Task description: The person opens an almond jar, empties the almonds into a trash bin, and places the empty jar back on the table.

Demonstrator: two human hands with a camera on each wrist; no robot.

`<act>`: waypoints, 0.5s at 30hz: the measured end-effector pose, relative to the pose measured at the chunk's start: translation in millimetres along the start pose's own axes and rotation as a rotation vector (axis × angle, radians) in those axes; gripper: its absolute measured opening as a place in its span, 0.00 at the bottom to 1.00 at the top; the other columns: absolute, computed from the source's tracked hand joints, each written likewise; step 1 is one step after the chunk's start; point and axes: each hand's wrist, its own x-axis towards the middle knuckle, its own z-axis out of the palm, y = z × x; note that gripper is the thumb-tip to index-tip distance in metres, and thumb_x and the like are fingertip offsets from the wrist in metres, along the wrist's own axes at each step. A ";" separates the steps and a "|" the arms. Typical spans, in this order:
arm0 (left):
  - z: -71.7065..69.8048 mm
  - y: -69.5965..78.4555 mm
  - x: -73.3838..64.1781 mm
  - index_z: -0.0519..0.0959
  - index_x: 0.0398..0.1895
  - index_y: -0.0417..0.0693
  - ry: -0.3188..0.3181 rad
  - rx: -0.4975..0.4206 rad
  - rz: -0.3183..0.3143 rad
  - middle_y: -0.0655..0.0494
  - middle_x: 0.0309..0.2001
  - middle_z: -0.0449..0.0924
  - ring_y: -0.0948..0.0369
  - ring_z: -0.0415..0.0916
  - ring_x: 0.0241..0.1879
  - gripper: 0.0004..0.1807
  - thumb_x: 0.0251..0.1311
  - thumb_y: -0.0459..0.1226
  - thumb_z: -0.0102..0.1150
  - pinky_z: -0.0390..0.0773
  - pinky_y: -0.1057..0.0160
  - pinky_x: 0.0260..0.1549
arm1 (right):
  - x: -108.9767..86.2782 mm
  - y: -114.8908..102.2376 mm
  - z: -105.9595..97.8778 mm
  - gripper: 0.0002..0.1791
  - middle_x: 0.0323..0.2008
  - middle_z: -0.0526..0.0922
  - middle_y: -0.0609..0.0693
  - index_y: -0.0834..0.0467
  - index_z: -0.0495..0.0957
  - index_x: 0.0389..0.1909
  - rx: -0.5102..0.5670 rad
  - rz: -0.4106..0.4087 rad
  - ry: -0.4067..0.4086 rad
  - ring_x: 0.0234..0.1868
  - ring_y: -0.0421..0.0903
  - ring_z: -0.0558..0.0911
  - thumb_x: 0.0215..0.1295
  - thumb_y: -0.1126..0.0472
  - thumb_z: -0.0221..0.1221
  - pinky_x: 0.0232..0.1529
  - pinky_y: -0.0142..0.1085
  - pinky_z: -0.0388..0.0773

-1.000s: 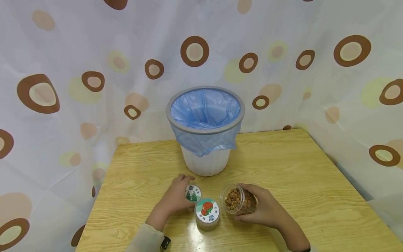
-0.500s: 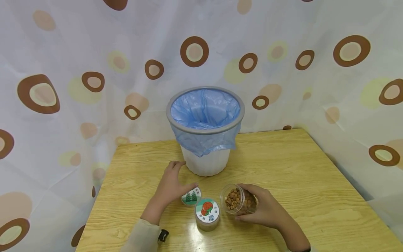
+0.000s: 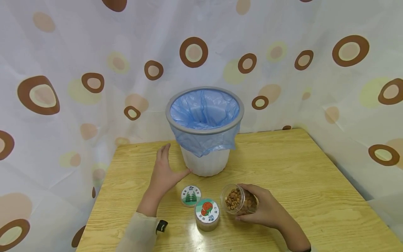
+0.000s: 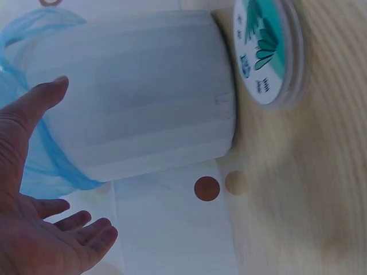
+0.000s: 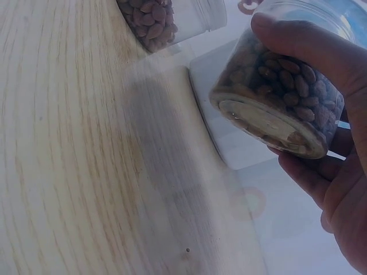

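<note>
I have the right hand (image 3: pixel 266 206) gripping a clear jar (image 3: pixel 248 203) by its side, thumb and fingers curled around it. That jar is at the front of the table (image 3: pixel 299 182), right of centre, tipped so that its uncovered mouth points to the left, and I can see brown pieces (image 3: pixel 233 199) through the opening. On my right wrist view its base is tilted up off the wood and the pieces inside look almond-shaped. The left hand (image 3: pixel 163 177) holds nothing: its thumb is stretched well away from the fingers, which point toward the back of the table. It hovers just left of the white bin (image 3: pixel 205 162); I cannot tell whether the thumb touches the wall. A blue bag (image 3: pixel 204 108) lines the bin and hangs down over its grey rim. In front of the bin, between the two hands, I see a round lid (image 3: pixel 191 196) with a green picture, lying flat. Just beside it, nearer to me, a lidded jar (image 3: pixel 207 214) stands upright, its label showing red fruit. I make out a pale sleeve (image 3: pixel 138 232) and a black band (image 3: pixel 162 225) at the left wrist. A curtain (image 3: pixel 201 21) with brown rings hangs behind everything.
</note>
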 end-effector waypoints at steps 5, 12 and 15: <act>-9.5 5.3 5.7 0.46 0.88 0.51 0.031 -0.031 0.018 0.45 0.83 0.52 0.42 0.57 0.82 0.73 0.46 0.61 0.84 0.67 0.37 0.75 | 0.7 0.7 0.3 0.53 0.63 0.85 0.45 0.53 0.77 0.69 -0.006 0.000 -0.007 0.60 0.45 0.86 0.39 0.44 0.87 0.59 0.44 0.86; -26.3 21.0 14.7 0.45 0.88 0.55 0.111 -0.050 0.117 0.48 0.84 0.49 0.46 0.53 0.83 0.76 0.41 0.59 0.87 0.66 0.37 0.76 | 5.1 0.3 1.3 0.54 0.63 0.84 0.45 0.56 0.77 0.70 -0.008 -0.017 -0.010 0.61 0.46 0.86 0.40 0.41 0.86 0.59 0.44 0.86; -32.1 27.6 19.3 0.45 0.88 0.56 0.129 -0.048 0.154 0.49 0.85 0.49 0.48 0.52 0.83 0.76 0.41 0.59 0.87 0.65 0.37 0.76 | 6.6 0.2 1.6 0.54 0.63 0.85 0.45 0.56 0.77 0.69 -0.008 -0.020 -0.003 0.60 0.45 0.86 0.39 0.41 0.86 0.59 0.45 0.86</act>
